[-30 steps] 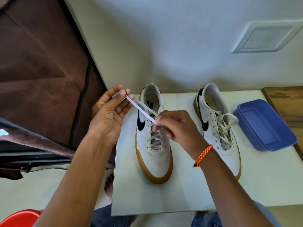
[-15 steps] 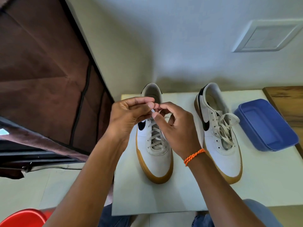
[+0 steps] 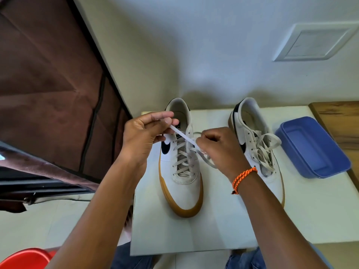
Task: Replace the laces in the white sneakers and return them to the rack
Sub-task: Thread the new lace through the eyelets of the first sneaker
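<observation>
— White lace (image 3: 181, 135), is it in your hands?

— Yes. My left hand (image 3: 144, 137) pinches one end between thumb and fingers; my right hand (image 3: 219, 148) is curled round the other part, and the lace runs taut between them.

— Where is the sneaker (image 3: 182, 162)?

— Directly under both hands, on the tabletop (image 3: 223, 230), toe towards me. The second sneaker (image 3: 256, 152) stands just right of my right hand, its laces loose, with a blue container (image 3: 312, 148) beyond it.
</observation>
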`<action>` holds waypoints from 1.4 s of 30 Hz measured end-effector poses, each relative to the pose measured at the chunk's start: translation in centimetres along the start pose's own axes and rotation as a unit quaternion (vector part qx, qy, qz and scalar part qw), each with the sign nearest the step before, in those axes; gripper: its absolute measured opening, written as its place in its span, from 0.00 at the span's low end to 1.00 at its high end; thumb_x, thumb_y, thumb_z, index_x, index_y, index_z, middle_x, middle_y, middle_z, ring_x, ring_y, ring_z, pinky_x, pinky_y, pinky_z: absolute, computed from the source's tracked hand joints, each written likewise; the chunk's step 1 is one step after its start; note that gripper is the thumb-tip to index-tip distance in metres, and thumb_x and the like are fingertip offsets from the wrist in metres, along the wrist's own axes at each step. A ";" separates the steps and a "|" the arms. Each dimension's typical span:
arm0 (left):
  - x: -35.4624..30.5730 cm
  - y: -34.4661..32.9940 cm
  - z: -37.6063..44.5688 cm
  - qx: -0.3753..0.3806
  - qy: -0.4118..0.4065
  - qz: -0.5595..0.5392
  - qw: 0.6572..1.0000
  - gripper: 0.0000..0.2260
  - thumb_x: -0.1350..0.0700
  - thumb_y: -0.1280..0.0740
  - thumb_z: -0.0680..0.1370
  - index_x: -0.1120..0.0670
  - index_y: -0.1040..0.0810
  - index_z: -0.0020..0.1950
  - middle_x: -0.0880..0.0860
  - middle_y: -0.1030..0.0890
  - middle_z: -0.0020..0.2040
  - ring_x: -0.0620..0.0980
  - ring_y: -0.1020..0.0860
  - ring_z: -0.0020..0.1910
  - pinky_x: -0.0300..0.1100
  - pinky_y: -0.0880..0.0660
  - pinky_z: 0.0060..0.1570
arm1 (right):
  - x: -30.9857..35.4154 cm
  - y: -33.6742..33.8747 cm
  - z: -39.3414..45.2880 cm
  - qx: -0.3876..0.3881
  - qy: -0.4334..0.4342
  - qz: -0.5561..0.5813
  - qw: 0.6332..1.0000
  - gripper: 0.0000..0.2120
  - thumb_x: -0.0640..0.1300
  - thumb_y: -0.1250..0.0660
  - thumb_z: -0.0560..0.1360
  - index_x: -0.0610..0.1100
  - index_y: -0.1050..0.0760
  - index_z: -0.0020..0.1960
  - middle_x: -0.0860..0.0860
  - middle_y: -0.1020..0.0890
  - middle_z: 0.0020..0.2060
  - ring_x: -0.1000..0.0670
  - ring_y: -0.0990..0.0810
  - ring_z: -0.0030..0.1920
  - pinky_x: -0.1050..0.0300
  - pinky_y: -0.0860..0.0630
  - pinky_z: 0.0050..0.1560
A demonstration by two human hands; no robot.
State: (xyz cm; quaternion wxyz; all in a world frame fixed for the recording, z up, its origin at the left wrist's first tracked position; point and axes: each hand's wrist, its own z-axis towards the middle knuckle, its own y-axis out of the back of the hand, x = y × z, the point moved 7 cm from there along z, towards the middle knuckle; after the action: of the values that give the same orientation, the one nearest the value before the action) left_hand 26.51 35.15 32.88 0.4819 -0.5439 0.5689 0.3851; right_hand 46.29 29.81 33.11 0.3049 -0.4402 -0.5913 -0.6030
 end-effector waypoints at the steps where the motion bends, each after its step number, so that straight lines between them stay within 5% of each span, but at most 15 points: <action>1: -0.2 0.2 -0.1 -0.003 -0.005 0.006 1.000 0.09 0.60 0.27 0.80 0.57 0.14 0.60 0.56 0.11 0.51 0.53 0.14 0.47 0.42 0.19 0.48 | -0.9 0.6 0.1 -0.021 -0.037 -0.032 0.999 0.16 0.45 0.34 0.66 0.45 0.32 0.22 0.51 0.36 0.20 0.51 0.36 0.25 0.57 0.37 0.29; 3: -0.6 0.4 -0.1 -0.004 -0.020 0.041 0.999 0.07 0.61 0.28 0.81 0.56 0.15 0.59 0.54 0.11 0.49 0.55 0.13 0.45 0.38 0.21 0.43 | -2.8 0.9 0.1 -0.018 -0.114 -0.063 0.991 0.17 0.46 0.34 0.64 0.43 0.36 0.21 0.49 0.37 0.20 0.47 0.37 0.26 0.54 0.38 0.31; 8: -1.2 -0.5 -0.3 0.020 -0.061 0.092 0.994 0.08 0.63 0.33 0.85 0.57 0.24 0.64 0.55 0.11 0.46 0.60 0.12 0.43 0.50 0.20 0.46 | -4.4 -0.3 -0.3 0.034 -0.187 -0.216 0.958 0.17 0.55 0.34 0.70 0.43 0.25 0.31 0.46 0.23 0.30 0.42 0.24 0.34 0.55 0.29 0.37; 12: -1.8 -2.0 -1.1 0.067 -0.090 0.121 0.986 0.22 0.65 0.33 0.84 0.52 0.38 0.74 0.55 0.11 0.45 0.59 0.13 0.41 0.58 0.23 0.40 | 0.4 1.0 -0.6 -0.170 0.027 -0.179 0.969 0.08 0.48 0.34 0.76 0.49 0.21 0.39 0.51 0.22 0.33 0.50 0.24 0.35 0.58 0.32 0.34; 14: -2.0 -3.1 -1.6 0.110 -0.100 0.120 0.982 0.31 0.66 0.33 0.84 0.47 0.44 0.81 0.56 0.11 0.44 0.58 0.13 0.40 0.50 0.22 0.36 | 2.7 1.0 -1.1 -0.212 0.137 -0.106 0.962 0.04 0.44 0.33 0.79 0.47 0.20 0.45 0.52 0.23 0.38 0.53 0.26 0.37 0.59 0.31 0.37; 16: -2.0 -4.0 -2.2 0.153 -0.093 0.104 0.978 0.39 0.68 0.32 0.83 0.44 0.50 0.85 0.58 0.11 0.43 0.57 0.12 0.41 0.38 0.20 0.41 | 3.1 0.6 -1.2 -0.212 0.160 -0.075 0.961 0.05 0.46 0.32 0.80 0.46 0.18 0.51 0.52 0.23 0.45 0.52 0.24 0.44 0.60 0.28 0.44; 20: -1.6 -5.0 -2.7 0.214 -0.088 0.099 0.968 0.45 0.66 0.31 0.83 0.37 0.55 0.86 0.62 0.12 0.45 0.63 0.12 0.45 0.47 0.16 0.54 | 3.5 0.6 -1.8 -0.248 0.161 -0.099 0.950 0.13 0.45 0.31 0.80 0.43 0.23 0.63 0.49 0.26 0.55 0.49 0.26 0.56 0.56 0.28 0.57; 25: -1.4 -5.3 -2.8 0.243 -0.074 0.102 0.962 0.44 0.66 0.31 0.83 0.40 0.54 0.86 0.62 0.12 0.45 0.55 0.13 0.49 0.47 0.21 0.65 | 3.6 2.5 -3.0 -0.376 0.151 -0.054 0.913 0.07 0.43 0.35 0.83 0.38 0.26 0.55 0.46 0.26 0.51 0.49 0.26 0.49 0.52 0.26 0.49; 31: -1.7 -4.5 -2.4 0.215 -0.086 0.095 0.968 0.36 0.69 0.36 0.84 0.47 0.47 0.86 0.63 0.15 0.38 0.48 0.16 0.38 0.29 0.27 0.46 | 2.1 5.2 -3.4 -0.489 0.099 -0.032 0.866 0.14 0.44 0.35 0.84 0.38 0.22 0.43 0.43 0.26 0.44 0.54 0.29 0.37 0.64 0.29 0.39; 34: -1.9 -4.0 -2.0 0.196 -0.098 0.089 0.971 0.33 0.69 0.36 0.84 0.48 0.42 0.85 0.63 0.17 0.35 0.50 0.19 0.35 0.30 0.26 0.42 | 1.8 5.7 -3.3 -0.490 0.092 -0.015 0.867 0.13 0.38 0.30 0.77 0.39 0.28 0.36 0.42 0.28 0.41 0.57 0.31 0.35 0.71 0.34 0.37; 38: -2.1 -3.8 -2.0 0.184 -0.100 0.081 0.974 0.30 0.69 0.37 0.85 0.50 0.39 0.84 0.67 0.17 0.36 0.53 0.20 0.33 0.32 0.25 0.38 | 2.1 5.5 -3.2 -0.468 0.108 0.005 0.877 0.04 0.31 0.33 0.72 0.37 0.27 0.43 0.43 0.27 0.42 0.55 0.31 0.35 0.64 0.32 0.36; 42: -1.5 -4.4 -2.0 0.199 -0.080 0.069 0.974 0.35 0.67 0.33 0.84 0.47 0.42 0.85 0.63 0.13 0.44 0.58 0.17 0.35 0.37 0.22 0.39 | 2.2 3.2 -1.3 -0.309 0.148 0.054 0.938 0.02 0.34 0.32 0.73 0.39 0.22 0.43 0.45 0.21 0.41 0.46 0.23 0.39 0.47 0.25 0.41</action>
State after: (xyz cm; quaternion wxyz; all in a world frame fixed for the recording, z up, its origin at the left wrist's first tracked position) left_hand 30.48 33.09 35.23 0.5970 -0.3640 0.6294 0.3389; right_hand 47.92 28.53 36.60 0.2699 -0.4498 -0.2998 -0.7968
